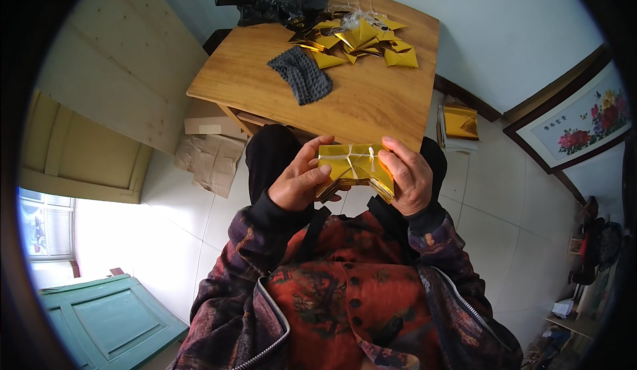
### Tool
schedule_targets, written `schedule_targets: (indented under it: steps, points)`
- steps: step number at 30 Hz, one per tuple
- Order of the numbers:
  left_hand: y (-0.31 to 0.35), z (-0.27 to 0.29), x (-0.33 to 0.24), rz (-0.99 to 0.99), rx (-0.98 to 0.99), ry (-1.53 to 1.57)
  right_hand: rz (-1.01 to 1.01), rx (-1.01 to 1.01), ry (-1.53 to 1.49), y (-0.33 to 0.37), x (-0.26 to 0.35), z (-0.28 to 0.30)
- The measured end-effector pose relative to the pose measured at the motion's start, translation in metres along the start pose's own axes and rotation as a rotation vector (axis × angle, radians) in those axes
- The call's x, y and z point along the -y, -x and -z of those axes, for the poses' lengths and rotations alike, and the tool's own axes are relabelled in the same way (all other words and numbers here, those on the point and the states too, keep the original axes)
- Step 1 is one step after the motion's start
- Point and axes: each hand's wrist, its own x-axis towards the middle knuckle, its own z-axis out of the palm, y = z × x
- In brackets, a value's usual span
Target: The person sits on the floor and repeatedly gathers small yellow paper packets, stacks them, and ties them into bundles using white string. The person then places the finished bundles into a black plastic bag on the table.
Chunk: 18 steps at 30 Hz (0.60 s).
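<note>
1. Your left hand [298, 183] is partly closed, thumb across the near face and fingers curled behind, gripping the left end of the gold folded bundle [337, 169].
2. Your right hand [408, 179] is closed around the bundle's right end, fingers bent over its upper corner; its thumb is hard to make out.
3. The bundle sits between your hands, above your lap and short of the surface [381, 98]. A white tie [358, 156] crosses it both ways, so the binding looks mostly done; whether the knot is tight, you cannot tell from here.
4. On the far part of the surface, loose gold folded pieces [361, 36] lie in a heap, not tied together. Judging by that heap, plenty is left unbundled.
5. Clear plastic strands [361, 18] lie tangled at the back of the heap and could snag your fingers. A grey knitted cloth [302, 77] lies just on your side of it, partly in your way from the left.
6. A black plastic bag [285, 5] slumps at the far left.
7. On the floor, a paper stack [461, 123] with gold on top sits to your right; brown paper [211, 163] lies to your left.
</note>
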Motion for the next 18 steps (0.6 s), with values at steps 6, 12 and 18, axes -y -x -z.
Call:
schedule_targets:
  steps: [6, 12, 18]
  points:
    - [0.004, -0.001, 0.009, -0.03, -0.071, 0.075, -0.039, -0.01, -0.024, 0.002, 0.005, 0.0]
    - [0.003, 0.004, 0.011, -0.107, -0.103, 0.023, -0.284, 0.047, -0.123, 0.002, 0.012, 0.01]
    - [0.003, 0.003, 0.01, -0.148, -0.11, -0.027, -0.623, 0.051, -0.652, 0.003, 0.014, 0.019]
